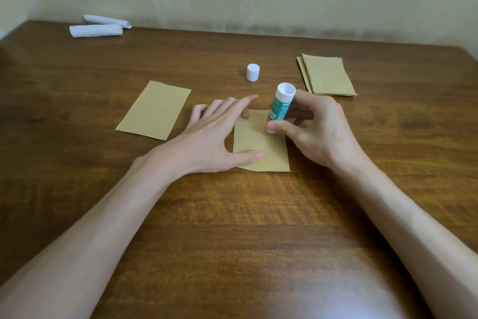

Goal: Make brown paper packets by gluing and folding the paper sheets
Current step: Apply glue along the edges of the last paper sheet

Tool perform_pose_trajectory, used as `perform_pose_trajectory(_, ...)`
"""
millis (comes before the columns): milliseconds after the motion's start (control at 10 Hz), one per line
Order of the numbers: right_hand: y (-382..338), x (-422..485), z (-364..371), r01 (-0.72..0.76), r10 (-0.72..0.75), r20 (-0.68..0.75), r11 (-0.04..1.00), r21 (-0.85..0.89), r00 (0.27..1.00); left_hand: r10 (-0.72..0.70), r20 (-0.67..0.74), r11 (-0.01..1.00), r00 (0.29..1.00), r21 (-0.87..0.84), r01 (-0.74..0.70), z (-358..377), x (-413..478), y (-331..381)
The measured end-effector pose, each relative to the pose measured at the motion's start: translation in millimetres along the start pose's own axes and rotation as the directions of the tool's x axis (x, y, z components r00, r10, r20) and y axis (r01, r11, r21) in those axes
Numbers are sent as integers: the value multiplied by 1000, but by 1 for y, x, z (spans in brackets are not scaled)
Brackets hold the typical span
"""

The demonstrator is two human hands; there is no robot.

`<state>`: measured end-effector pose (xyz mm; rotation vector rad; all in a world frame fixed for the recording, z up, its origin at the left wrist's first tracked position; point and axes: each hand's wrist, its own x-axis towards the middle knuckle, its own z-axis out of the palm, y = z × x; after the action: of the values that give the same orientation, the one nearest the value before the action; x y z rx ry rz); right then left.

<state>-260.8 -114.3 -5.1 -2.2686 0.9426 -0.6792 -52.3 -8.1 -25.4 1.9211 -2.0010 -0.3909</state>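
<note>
the brown sheet (261, 142) lies flat at the middle of the table (232, 228): thin, light and limp, likely to skid on the glossy wood, so it wants pinning flat near an edge. the left hand (209, 137) does that, fingers spread, thumb pressing. the right hand (318, 127) pinches the glue stick (280, 106), its lower end on the sheet. the cap (253, 72) stands apart, with a pale wall behind.

Glossy wood-grain table (232, 215); matt brown paper sheet (261, 142); smooth white plastic cap (253, 72).

Upright cap (253, 72) beyond open tabletop (232, 215)
</note>
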Motion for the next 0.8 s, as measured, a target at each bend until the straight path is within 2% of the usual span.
perform_pose_trajectory(200, -1, -1, -5, -47, 47, 70, 999, 4, 996, -11, 22, 1000, 1000, 0, 11, -2, 1, 0)
perform_pose_trajectory(400, -1, -3, -7, -40, 40, -2, 998, -41, 999, -12, 23, 1000, 1000, -5, 12, -1, 1, 0)
perform_pose_trajectory(600, -1, -4, -9, -54, 55, 17, 996, -69, 998, -8, 17, 1000, 1000, -3, 9, -1, 1, 0)
perform_pose_trajectory(700, 1, -2, -9, -76, 78, 47, 996, -41, 996, -11, 23, 1000, 1000, -3, 11, -1, 1, -1)
perform_pose_trajectory(800, 1, -3, -11, -116, 119, -8, 981, 152, 993, -5, 14, 1000, 1000, -3, 5, 0, 0, -2)
